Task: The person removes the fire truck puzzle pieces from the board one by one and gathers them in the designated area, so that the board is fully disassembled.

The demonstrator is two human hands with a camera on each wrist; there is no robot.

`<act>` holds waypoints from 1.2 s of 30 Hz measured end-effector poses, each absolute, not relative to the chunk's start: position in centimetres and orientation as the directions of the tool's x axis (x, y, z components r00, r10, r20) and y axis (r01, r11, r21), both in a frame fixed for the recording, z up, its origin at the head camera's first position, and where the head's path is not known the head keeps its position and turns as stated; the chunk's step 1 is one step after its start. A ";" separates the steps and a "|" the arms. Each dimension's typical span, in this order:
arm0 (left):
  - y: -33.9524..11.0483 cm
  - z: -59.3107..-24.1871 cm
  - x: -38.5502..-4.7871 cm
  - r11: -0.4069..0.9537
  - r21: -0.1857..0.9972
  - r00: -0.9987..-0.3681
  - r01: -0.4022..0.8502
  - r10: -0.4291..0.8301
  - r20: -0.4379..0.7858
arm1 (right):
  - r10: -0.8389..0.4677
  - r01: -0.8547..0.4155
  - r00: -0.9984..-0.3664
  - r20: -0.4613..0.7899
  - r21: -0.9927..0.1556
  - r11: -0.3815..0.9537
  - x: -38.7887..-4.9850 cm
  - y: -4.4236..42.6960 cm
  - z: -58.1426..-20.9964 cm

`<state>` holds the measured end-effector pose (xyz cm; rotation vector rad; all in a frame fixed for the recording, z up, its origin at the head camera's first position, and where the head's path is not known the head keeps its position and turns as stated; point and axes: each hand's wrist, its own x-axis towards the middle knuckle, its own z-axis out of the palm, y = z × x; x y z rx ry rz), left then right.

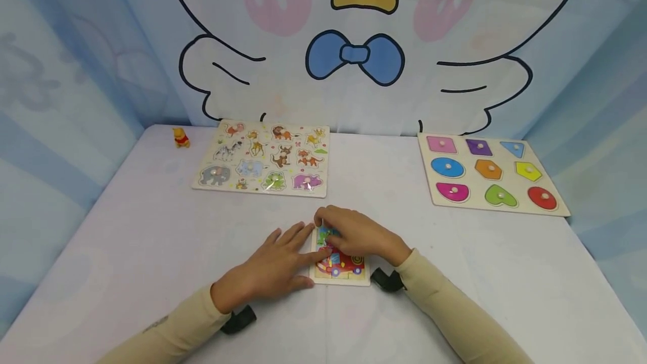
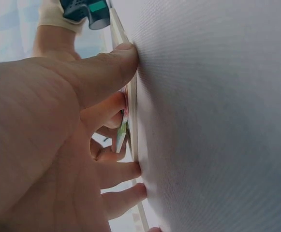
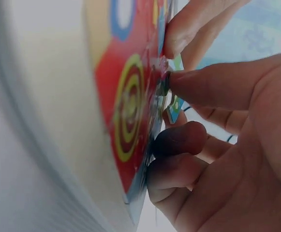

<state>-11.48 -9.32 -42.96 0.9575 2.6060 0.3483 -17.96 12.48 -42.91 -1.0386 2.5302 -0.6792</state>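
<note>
A small jigsaw puzzle [image 1: 341, 281] with a red car picture and a pale wooden frame lies on the table between both hands. My left hand [image 1: 273, 268] spreads its fingers along the puzzle's left side; its index finger touches the red picture, and the thumb lies at the near left edge. At the upper left of the puzzle, my right hand [image 1: 361, 232] pinches a green and blue puzzle piece [image 3: 175, 111]. In the left wrist view that puzzle piece [image 2: 121, 137] stands tilted up from the board. The right fingers hide part of the picture.
An animal peg puzzle [image 1: 263, 156] lies at the back left, with a small bear figure [image 1: 181, 137] beside it. At the back right is a shape peg puzzle [image 1: 490, 173]. A patterned curtain [image 1: 354, 100] hangs behind the white table [image 1: 379, 173].
</note>
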 end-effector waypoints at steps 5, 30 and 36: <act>-9.4 -43.1 -11.4 0.733 0.324 -0.712 0.598 0.672 -0.205 | -0.735 -0.574 -0.672 -0.091 -0.563 0.595 -18.1 12.5 -42.9; -9.4 -43.0 -11.4 0.735 0.323 -0.712 0.596 0.670 -0.210 | -0.787 -0.593 -0.614 -0.069 -0.617 0.517 -18.5 13.0 -41.9; -9.3 -43.0 -11.3 0.742 0.330 -0.720 0.583 0.661 -0.213 | -0.736 -0.548 -0.677 0.010 -0.674 0.495 -19.0 15.9 -39.4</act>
